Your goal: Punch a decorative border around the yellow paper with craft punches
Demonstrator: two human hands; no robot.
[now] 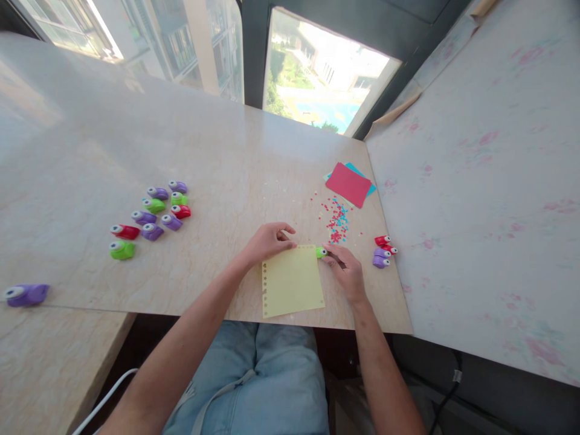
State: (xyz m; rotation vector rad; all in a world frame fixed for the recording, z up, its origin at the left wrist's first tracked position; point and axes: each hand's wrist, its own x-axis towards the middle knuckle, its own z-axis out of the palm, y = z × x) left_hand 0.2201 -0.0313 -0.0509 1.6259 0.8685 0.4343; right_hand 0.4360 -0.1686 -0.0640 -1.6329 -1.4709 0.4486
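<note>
A yellow sheet of paper (292,283) lies on the marble-like counter, with small punched holes along its left and top edges and one near its lower right corner. At its top right corner sits a small green hole punch (321,252), held between the thumb and fingers of my right hand (347,269). My left hand (270,241) rests at the sheet's top left, its thumb on the top edge and its fingers curved apart above the counter.
Red and blue paper bits (338,220) lie scattered beyond the sheet, below stacked red and blue cards (348,184). Red and purple punches (381,258) stand at the right. Several coloured punches (153,231) are grouped left; a purple one (28,295) lies far left.
</note>
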